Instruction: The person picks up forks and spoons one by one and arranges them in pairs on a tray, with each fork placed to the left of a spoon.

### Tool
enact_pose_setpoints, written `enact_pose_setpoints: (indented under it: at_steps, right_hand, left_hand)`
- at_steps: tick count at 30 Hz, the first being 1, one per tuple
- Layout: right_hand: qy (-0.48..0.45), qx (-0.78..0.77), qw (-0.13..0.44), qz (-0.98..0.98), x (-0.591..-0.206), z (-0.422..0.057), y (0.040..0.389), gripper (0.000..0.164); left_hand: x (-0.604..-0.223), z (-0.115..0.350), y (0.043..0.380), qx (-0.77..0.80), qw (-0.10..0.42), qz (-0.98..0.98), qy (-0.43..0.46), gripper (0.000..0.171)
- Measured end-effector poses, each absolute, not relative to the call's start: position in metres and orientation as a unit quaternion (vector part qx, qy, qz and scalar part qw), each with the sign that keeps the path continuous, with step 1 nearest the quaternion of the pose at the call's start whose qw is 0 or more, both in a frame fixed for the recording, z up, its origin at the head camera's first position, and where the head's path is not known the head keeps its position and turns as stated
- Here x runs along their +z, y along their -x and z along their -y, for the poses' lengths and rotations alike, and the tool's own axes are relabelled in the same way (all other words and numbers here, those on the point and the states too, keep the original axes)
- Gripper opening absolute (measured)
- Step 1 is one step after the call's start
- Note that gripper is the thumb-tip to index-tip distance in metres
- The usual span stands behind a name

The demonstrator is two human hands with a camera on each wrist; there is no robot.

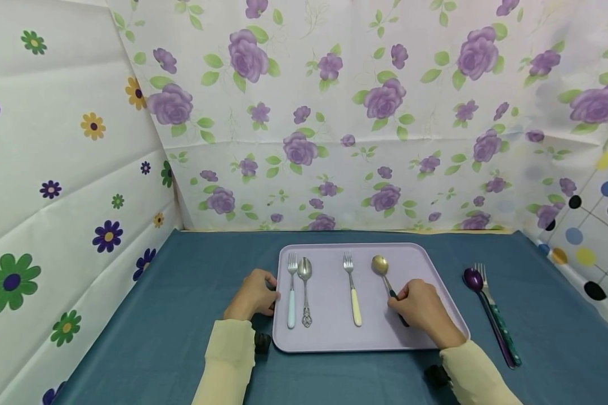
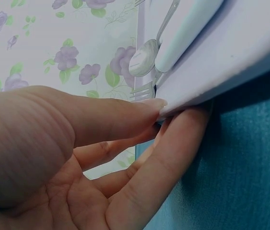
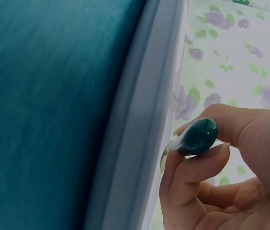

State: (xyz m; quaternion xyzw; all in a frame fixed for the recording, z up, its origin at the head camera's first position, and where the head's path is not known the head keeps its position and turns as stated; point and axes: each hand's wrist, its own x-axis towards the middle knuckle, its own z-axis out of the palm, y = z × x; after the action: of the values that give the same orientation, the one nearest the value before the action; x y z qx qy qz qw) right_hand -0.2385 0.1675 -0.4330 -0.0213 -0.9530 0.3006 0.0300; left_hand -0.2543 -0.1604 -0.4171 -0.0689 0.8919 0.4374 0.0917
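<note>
A lilac tray point(image 1: 326, 298) lies on the table. My left hand point(image 1: 253, 295) pinches its left edge, thumb on the rim and a finger underneath in the left wrist view. Over the tray's right part, my right hand point(image 1: 424, 310) pinches the dark green handle point(image 3: 199, 136) of a spoon with a gold bowl point(image 1: 380, 264). Whether this spoon touches the tray, I cannot tell. At the tray's left lie a fork with a pale blue handle point(image 1: 291, 306) and a silver spoon point(image 1: 305, 281) side by side. A fork with a yellow handle point(image 1: 355, 306) lies near the middle.
Right of the tray, a purple spoon point(image 1: 478, 287) and a fork with a green handle point(image 1: 501, 326) lie together on the blue tablecloth point(image 1: 208, 253). Flowered sheets point(image 1: 344, 112) stand behind and on the left, and a dotted one point(image 1: 600, 225) on the right.
</note>
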Motion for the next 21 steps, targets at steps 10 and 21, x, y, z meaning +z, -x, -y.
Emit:
enact_pose_setpoints:
  at_steps: [10, 21]
  right_hand:
    - [0.002, 0.297, 0.027, 0.955, -0.429, -0.158, 0.238, 0.023]
    - [0.0, 0.291, 0.022, 0.956, -0.432, -0.147, 0.242, 0.024]
  left_hand:
    - [-0.418, 0.161, 0.254, 0.441, 0.092, -0.891, 0.066, 0.022]
    - [-0.417, 0.16, 0.254, 0.438, 0.091, -0.892, 0.069, 0.023]
